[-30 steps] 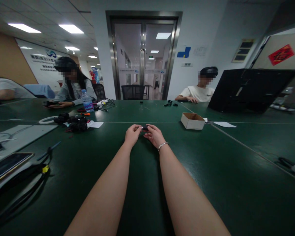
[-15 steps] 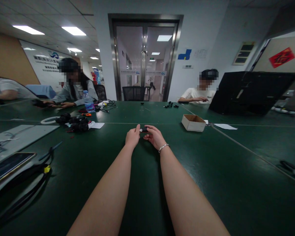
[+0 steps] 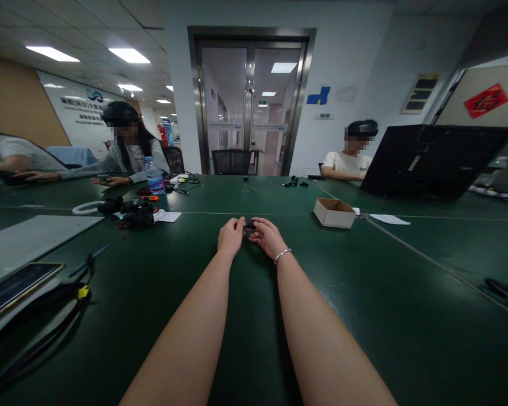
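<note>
Small black part [image 3: 249, 225] pinched between both hands — left hand [image 3: 231, 237], right hand [image 3: 268, 238] — fingers closed on it, above green table [image 3: 364, 293].

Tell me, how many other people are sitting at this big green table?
3: one person far left by the water bottle, a second at the left edge, a third far right. More may be hidden.

Left hand [image 3: 231, 235] now opened slightly, fingers raised off the small black part [image 3: 249, 225], earlier pinched closer around it. Across the green table [image 3: 364, 282], co-worker's arm [image 3: 63, 174] on the left newly stretched out flat; far seated person's forearm [image 3: 342, 175] drawn back from its former reach.
</note>
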